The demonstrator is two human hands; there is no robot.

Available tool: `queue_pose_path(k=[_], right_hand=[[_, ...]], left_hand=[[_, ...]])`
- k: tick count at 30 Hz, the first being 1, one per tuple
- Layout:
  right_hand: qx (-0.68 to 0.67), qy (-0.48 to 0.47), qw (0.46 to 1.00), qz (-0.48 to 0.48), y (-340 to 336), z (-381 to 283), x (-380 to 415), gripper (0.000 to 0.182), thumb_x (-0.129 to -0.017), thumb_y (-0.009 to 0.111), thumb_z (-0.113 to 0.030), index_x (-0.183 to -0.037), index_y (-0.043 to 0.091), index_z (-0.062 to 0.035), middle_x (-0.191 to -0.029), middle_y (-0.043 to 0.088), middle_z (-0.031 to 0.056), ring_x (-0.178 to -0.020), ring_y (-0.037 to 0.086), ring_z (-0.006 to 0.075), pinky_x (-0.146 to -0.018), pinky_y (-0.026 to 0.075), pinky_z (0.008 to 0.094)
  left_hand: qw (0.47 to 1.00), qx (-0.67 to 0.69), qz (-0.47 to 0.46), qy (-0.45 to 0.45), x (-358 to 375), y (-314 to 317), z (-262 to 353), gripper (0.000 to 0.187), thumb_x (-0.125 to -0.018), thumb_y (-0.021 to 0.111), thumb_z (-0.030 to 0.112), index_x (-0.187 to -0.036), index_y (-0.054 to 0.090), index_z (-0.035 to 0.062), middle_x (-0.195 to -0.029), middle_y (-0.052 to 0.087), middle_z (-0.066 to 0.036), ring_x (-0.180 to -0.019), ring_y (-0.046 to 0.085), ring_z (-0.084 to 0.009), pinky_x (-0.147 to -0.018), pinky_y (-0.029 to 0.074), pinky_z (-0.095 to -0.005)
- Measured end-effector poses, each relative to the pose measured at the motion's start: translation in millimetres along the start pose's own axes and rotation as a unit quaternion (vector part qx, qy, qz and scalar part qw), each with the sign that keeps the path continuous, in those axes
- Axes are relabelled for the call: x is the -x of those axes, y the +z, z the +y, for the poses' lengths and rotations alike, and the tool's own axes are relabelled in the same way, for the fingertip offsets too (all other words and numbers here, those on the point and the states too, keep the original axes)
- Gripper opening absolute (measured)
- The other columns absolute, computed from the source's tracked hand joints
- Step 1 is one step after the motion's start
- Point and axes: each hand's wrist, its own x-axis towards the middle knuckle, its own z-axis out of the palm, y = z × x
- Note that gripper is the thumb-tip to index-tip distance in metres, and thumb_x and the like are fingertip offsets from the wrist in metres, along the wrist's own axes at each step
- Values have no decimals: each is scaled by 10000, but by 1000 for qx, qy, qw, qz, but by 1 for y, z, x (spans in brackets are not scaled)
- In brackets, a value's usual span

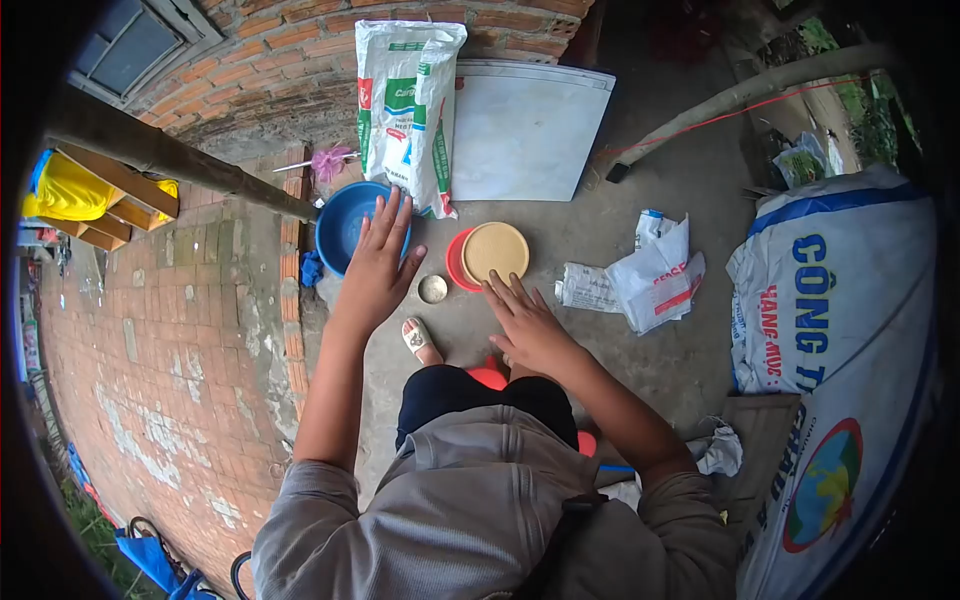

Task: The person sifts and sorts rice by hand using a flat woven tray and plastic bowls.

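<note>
My left hand (378, 262) is raised with its fingers stretched out and nothing in it. In this view it overlaps the right side of a round blue basin (337, 228). My right hand (532, 328) is also held out flat, fingers apart, holding nothing. Its fingertips overlap the lower edge of a round beige tray-like disc (495, 250). Partly covered by that disc is a red round plate or lid (456, 262). A small round tin-like bowl (432, 289) sits on the ground between my hands.
An upright white feed sack (405, 110) stands behind the basin, beside a white board (530, 130). Crumpled plastic bags (650, 280) lie to the right. Large printed sacks (830, 300) line the right side. A wooden pole (190, 165) crosses the upper left, above brick paving (180, 330).
</note>
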Motion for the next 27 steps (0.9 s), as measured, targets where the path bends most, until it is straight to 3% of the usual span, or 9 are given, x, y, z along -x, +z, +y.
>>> queue_pose_path(k=[2,3,5,7,10,11,13,21,27], right_hand=[[26,9,1000,-6,-13,21,11,760,-846,580,-255,-1427,149,-22,-1491,144,188,-1344,182,438,-1031,245,588],[-30,-18,999,-7,15,0,-26,760,-846,580,-255,-1427,149,-22,-1491,144,188,-1344,182,438,-1031,245,588],[-22,16,1000,13,14,44,-39,746,-848,577,-243,-1423,159,-16,-1486,151,199,-1334,199,448,-1020,248,601],[21,24,999,26,16,70,-57,730,-851,575,-230,-1412,173,9,-1468,185,225,-1332,216,436,-1041,258,548],[-147,71,976,146,38,99,-78,691,-856,573,-180,-1386,198,57,-1423,254,276,-1334,243,394,-1081,253,414],[-159,75,973,150,49,106,-82,691,-856,573,-180,-1386,198,57,-1423,254,276,-1334,243,394,-1081,253,414],[-194,59,970,136,75,125,-88,707,-858,564,-229,-1408,189,7,-1457,212,238,-1330,220,443,-1046,251,536],[-219,136,959,116,167,198,-83,732,-854,568,-234,-1402,168,39,-1432,241,272,-1313,242,460,-1059,250,503],[-280,182,934,126,252,258,-90,691,-879,544,-182,-1408,155,31,-1450,204,263,-1340,202,432,-1101,196,456]], left_hand=[[1000,16,-2,18,-3,18,14,614,-903,532,220,-1427,241,88,-1490,198,-149,-1371,176,-347,-1108,169,-461],[999,-31,-34,-10,10,-11,-13,614,-903,532,220,-1427,241,88,-1490,198,-149,-1371,176,-347,-1108,169,-461],[1000,-2,-27,-12,7,23,-3,612,-900,533,216,-1425,246,86,-1489,198,-149,-1368,181,-350,-1106,179,-463],[999,11,-31,-26,11,53,9,618,-900,531,216,-1429,238,86,-1491,191,-154,-1367,187,-353,-1104,187,-462],[989,85,-50,-109,22,93,31,614,-908,516,221,-1434,229,83,-1491,184,-165,-1368,186,-354,-1105,181,-458],[984,103,-55,-134,25,109,33,614,-910,513,223,-1434,227,81,-1491,181,-170,-1369,183,-355,-1106,179,-456],[981,120,-63,-138,32,138,29,615,-907,517,221,-1430,231,68,-1490,180,-174,-1368,181,-360,-1106,178,-456],[961,141,-148,-186,27,290,-48,612,-901,529,228,-1412,249,37,-1465,224,-198,-1343,238,-370,-1080,257,-447],[956,52,-265,-114,45,394,-123,661,-889,543,255,-1421,216,42,-1456,252,-191,-1337,262,-365,-1076,267,-452]])
